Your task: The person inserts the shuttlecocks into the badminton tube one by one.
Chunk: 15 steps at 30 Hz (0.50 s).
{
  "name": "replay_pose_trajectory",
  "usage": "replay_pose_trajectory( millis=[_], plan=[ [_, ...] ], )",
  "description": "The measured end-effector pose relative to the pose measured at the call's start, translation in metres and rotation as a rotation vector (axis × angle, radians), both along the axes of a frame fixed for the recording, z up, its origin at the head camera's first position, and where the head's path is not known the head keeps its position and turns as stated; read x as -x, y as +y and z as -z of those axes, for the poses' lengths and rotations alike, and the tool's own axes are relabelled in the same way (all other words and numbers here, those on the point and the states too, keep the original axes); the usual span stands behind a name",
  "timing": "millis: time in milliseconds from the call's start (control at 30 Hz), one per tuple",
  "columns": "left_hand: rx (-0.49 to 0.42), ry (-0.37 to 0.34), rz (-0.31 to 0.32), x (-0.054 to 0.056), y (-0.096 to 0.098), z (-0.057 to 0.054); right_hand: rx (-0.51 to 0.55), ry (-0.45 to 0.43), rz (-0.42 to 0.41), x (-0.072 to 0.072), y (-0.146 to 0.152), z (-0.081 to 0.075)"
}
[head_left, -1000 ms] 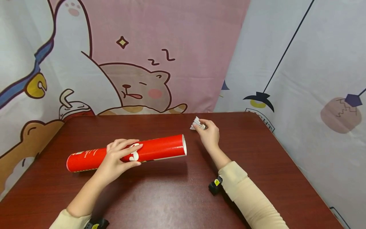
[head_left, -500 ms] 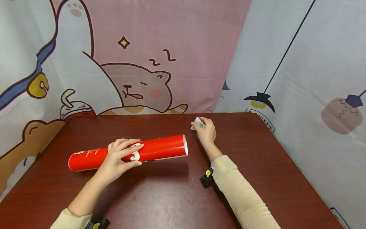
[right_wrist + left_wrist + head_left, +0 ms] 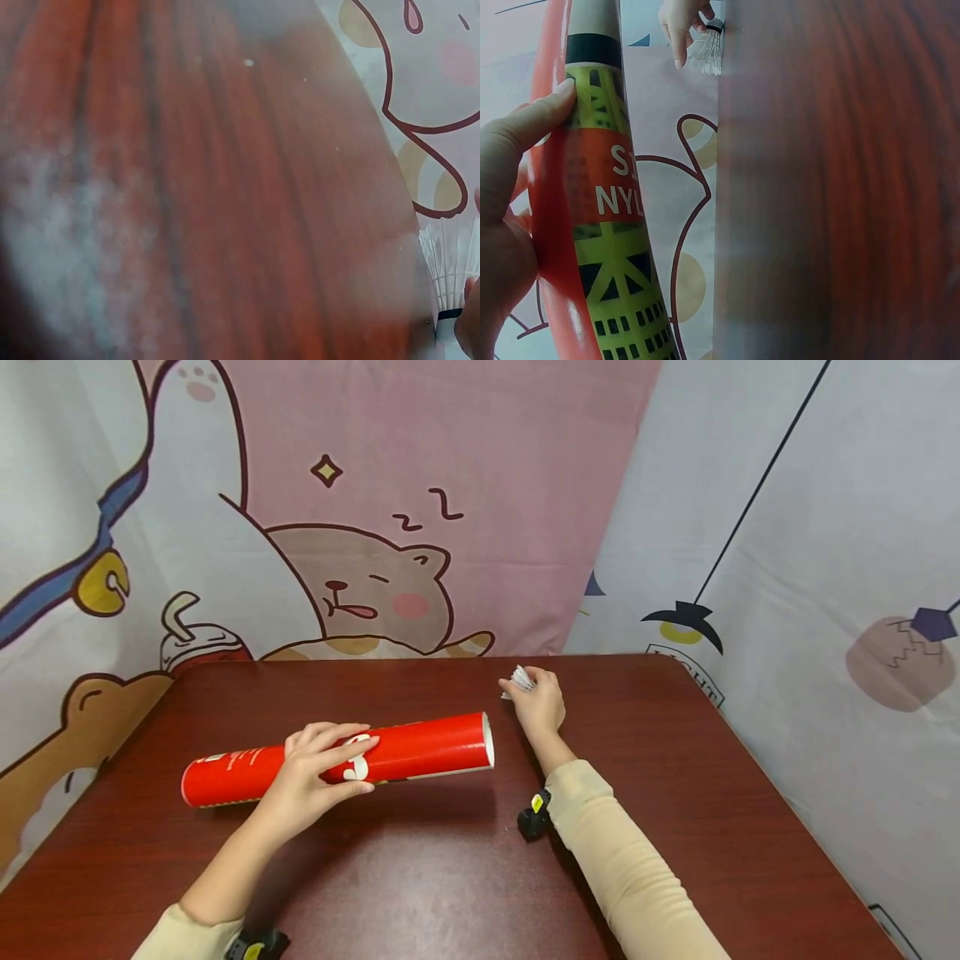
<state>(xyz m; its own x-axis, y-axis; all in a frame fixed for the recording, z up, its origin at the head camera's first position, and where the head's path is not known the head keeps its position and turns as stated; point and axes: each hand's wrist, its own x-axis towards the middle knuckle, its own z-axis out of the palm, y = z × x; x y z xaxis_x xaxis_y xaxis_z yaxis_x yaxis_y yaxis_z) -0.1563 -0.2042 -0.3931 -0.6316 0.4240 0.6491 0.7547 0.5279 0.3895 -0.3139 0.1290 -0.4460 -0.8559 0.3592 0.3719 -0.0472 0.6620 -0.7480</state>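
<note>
My left hand [image 3: 300, 781] grips a long red shuttlecock tube [image 3: 431, 748] from above, thumb on the near side. The tube's white open end points right and is raised over the table. Its green and yellow side, with a see-through strip, shows in the left wrist view. Near the table's far edge, my right hand [image 3: 543, 703] holds a white shuttlecock [image 3: 521, 678] between thumb and fingers. A dark band rings its base in the right wrist view, where the feathers [image 3: 450, 255] point up. The shuttlecock is at or close above the tabletop; I cannot tell whether they touch.
The dark red-brown table [image 3: 450, 885] reaches to a printed cloth backdrop [image 3: 517, 485] behind it. Another cloth with lamp drawings [image 3: 810, 593] hangs along the right side. Black wrist cameras [image 3: 534, 820] sit at both cuffs.
My right hand has shifted slightly left, its forearm swinging left, and now hides more of the shuttlecock. The left hand and tube look almost still, with a small overall view shift.
</note>
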Motion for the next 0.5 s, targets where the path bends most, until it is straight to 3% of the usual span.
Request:
replay_pose_trajectory(
  millis=[500],
  plan=[
    [0.001, -0.009, 0.003, -0.0007, 0.0002, -0.0013, 0.036, 0.027, -0.043, -0.0024, 0.0039, 0.0048]
  ],
)
